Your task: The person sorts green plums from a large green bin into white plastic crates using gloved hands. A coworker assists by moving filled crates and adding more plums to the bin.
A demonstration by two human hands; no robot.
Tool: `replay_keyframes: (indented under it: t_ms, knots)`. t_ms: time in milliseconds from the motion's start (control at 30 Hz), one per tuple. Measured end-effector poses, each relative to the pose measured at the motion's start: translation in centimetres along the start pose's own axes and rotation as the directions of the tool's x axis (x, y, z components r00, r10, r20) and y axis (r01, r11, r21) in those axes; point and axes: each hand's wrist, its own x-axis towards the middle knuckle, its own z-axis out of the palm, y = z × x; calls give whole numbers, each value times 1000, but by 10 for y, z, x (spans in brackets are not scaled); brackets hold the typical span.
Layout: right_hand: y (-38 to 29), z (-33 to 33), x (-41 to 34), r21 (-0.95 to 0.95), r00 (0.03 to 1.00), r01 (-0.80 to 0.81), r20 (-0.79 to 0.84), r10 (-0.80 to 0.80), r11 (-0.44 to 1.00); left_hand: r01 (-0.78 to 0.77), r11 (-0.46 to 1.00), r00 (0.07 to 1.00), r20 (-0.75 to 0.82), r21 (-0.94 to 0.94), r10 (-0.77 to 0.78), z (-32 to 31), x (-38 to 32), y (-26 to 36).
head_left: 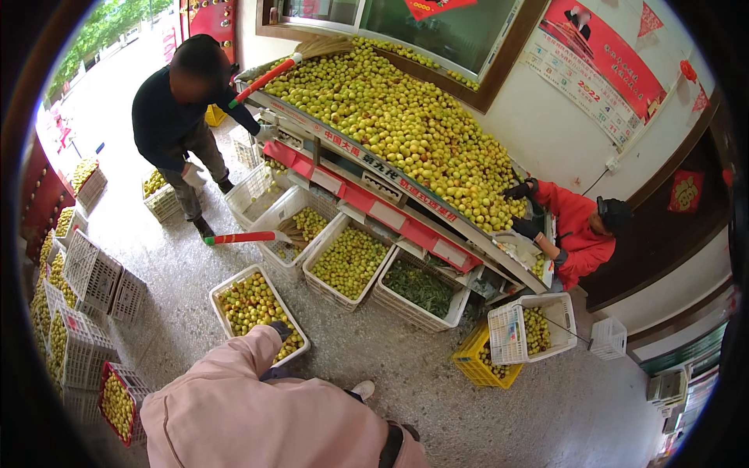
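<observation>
My left hand (pixel 281 331), in a dark glove, reaches out of a pink sleeve (pixel 257 348). It rests over the right side of a white plastic crate (pixel 217 304) on the floor. Yellow-green and reddish-brown jujubes (pixel 251 304) fill this crate, and the glove is against them. The fingers are partly hidden, so whether they grip any fruit is unclear. My right hand is out of view, behind the pink coat (pixel 292 421). Beyond the crate stands a long sorting machine (pixel 374 167) heaped with jujubes (pixel 404 123).
White crates of jujubes (pixel 349 263) and one of green leaves (pixel 418 292) line the machine's front. A broom (pixel 251 237) lies across one. Stacked crates (pixel 88 281) stand left, a yellow crate (pixel 483 362) right. One co-worker (pixel 169 111) stands left; another (pixel 573 222) handles fruit.
</observation>
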Motion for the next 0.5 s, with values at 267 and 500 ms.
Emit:
replay_keyframes:
  t_ms: [267, 500]
  knots:
    - [101, -116, 63, -128, 974, -156, 144, 174, 979, -244, 970, 962, -120, 25, 245, 52, 26, 99]
    - [81, -156, 149, 58, 990, 135, 28, -137, 989, -630, 626, 694, -31, 459, 720, 37, 65, 89]
